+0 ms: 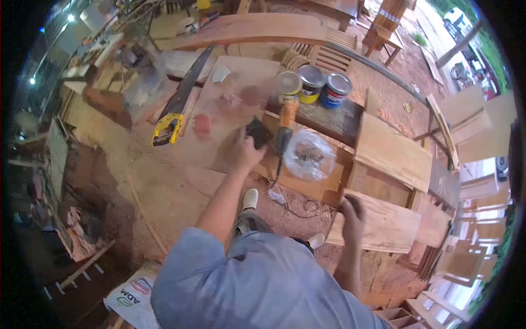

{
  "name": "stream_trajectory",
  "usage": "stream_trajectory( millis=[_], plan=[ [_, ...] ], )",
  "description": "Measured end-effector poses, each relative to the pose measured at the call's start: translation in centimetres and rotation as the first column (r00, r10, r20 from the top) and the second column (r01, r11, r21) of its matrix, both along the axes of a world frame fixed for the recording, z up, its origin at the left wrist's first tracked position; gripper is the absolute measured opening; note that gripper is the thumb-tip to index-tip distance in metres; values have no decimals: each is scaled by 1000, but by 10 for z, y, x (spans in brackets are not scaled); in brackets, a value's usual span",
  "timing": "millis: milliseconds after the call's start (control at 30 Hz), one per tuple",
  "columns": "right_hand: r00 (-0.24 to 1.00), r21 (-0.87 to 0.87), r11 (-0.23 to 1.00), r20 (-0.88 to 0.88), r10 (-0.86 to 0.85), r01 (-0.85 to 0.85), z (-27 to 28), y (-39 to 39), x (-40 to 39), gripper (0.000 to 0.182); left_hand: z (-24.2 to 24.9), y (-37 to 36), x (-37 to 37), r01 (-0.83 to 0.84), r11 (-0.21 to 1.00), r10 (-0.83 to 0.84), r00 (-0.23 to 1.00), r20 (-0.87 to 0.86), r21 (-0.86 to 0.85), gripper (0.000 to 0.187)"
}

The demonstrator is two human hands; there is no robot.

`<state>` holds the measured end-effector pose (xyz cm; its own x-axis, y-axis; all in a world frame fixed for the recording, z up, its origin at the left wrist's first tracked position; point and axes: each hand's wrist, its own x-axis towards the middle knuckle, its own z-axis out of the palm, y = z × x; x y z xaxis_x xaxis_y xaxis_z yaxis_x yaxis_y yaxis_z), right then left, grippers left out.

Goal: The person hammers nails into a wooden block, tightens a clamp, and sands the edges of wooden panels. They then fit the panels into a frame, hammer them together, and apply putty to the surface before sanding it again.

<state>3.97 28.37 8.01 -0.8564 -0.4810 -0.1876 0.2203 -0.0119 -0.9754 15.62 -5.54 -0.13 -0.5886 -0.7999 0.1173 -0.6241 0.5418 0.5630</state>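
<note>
My left hand (251,154) grips a dark, flat, square-looking piece (258,133) over the reddish dusty workbench board, left of an orange angle grinder (287,116). A clear plastic bag (310,156) with small dark items inside lies right of the grinder. Fingers curled, my right hand (353,219) is near a pale wooden panel (378,222); a dark rounded shape shows at its fingers, too blurred to name. Three cans stand behind the grinder, among them a yellow-banded can (310,85) and a blue one (335,90).
A handsaw (186,93) with a yellow handle lies at the left of the bench, near a reddish block (201,124). A long plank (257,28) crosses the back. Wooden panels and frames stand at the right. A white ADM sack (131,299) lies bottom left; a cord runs below the bag.
</note>
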Motion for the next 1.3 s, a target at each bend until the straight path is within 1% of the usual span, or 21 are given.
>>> stream_trajectory(
  millis=[33,67,100,167,200,267,300,367,400,433,500,567,633,667,700,767,800,867,967,1100,1300],
  plan=[
    [984,33,987,88,154,-157,-1,-35,7,31,-9,-3,0,51,999,-51,999,12,-17,52],
    [911,-59,922,143,387,-382,1,-71,10,36,-19,-6,1,97,994,-96,995,32,-44,53],
    [837,-113,867,227,498,-485,-1,-107,16,40,-24,-8,3,120,989,-116,992,48,-87,51],
    [766,-19,850,423,483,-526,-20,-166,24,40,-33,-4,1,110,988,-106,993,44,-111,49],
    [748,-33,828,410,522,-559,-25,-192,29,40,-36,-2,-3,88,993,-87,996,15,-78,47],
    [854,206,869,383,351,-450,-34,-234,38,35,-29,-9,1,52,976,-89,982,-169,-213,44],
    [847,203,860,380,371,-468,-40,-252,42,35,-25,-11,9,30,976,-68,983,-170,-217,44],
    [852,56,923,410,326,-380,-51,-287,38,30,-20,-15,21,93,993,-106,966,-237,-67,41],
    [822,-46,940,472,319,-339,-54,-299,35,25,-21,-14,24,82,995,-94,966,-239,-62,41],
    [823,-41,938,468,321,-343,-58,-307,32,25,-21,-14,24,104,991,-126,931,-343,-82,38],
    [861,-62,956,420,285,-286,-66,-319,29,20,-18,-20,31,124,987,-156,881,-446,-100,34],
    [898,62,956,365,244,-285,-66,-327,23,20,-13,-19,47,291,956,-275,923,-269,24,28],
    [916,222,889,54,399,-400,-55,-329,10,22,40,-39,76,225,969,-246,898,-365,-100,24],
    [893,268,871,-73,444,-411,-44,-333,0,25,9,-44,74,266,959,-245,953,-180,99,27],
    [848,318,849,-192,494,-423,-31,-341,-9,28,-27,-47,68,264,920,-281,960,16,290,30],
    [599,627,700,-429,676,-342,-15,-361,-28,29,-55,-44,63,129,961,-213,910,-355,-245,39],
    [597,646,691,-426,680,-325,-5,-372,-28,29,-48,-43,62,132,964,-213,902,-375,-229,39],
    [168,807,544,-517,839,-231,7,-392,-21,30,-22,-42,68,144,989,-146,960,-239,-28,45],
    [83,891,414,-406,910,-184,-8,-419,-15,30,-17,-43,71,146,988,-125,951,-283,56,49],
    [29,896,427,-427,904,-119,-14,-441,-8,33,-20,-45,73,161,980,-117,943,-310,119,50],
    [-22,959,281,-281,959,26,-40,-468,-21,32,-24,-51,73,207,977,-180,923,-339,46,47]
  ],
)
